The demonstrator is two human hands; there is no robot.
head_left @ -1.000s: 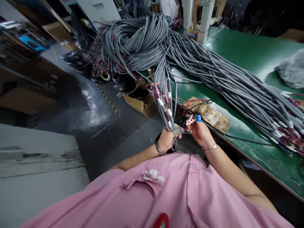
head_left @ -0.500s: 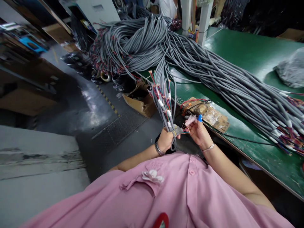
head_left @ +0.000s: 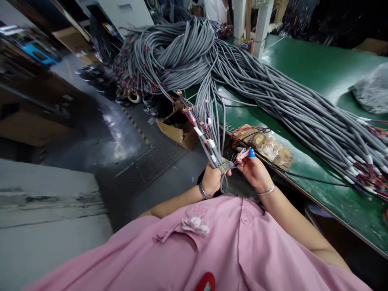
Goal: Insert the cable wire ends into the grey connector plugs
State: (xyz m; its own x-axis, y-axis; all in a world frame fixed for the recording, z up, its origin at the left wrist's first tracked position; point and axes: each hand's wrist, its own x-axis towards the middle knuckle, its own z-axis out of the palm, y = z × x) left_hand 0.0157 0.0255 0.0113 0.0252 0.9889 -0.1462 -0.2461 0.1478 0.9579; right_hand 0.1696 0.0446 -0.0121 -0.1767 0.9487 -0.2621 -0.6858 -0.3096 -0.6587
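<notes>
My left hand (head_left: pixel 211 178) is closed round a bunch of grey cables (head_left: pixel 209 141) whose stripped ends, with coloured wires and white labels, fan upward. One cable end sticks out sideways from my fist. My right hand (head_left: pixel 254 170) pinches the thin coloured wires (head_left: pixel 236 163) of that end; its fingertips wear pink and blue finger covers (head_left: pixel 249 152). Both hands hang in front of my pink shirt, just off the table's near edge.
A huge heap of grey cables (head_left: pixel 242 76) sprawls over the green table (head_left: pixel 318 68) and hangs off its left end. A taped cardboard pad (head_left: pixel 269 146) lies near my hands. An open cardboard box (head_left: pixel 178 129) sits on the floor. A plastic bag (head_left: pixel 372 89) lies far right.
The bunch in my left hand has tilted to the left. My right hand keeps working the thin wires at the same spot.
</notes>
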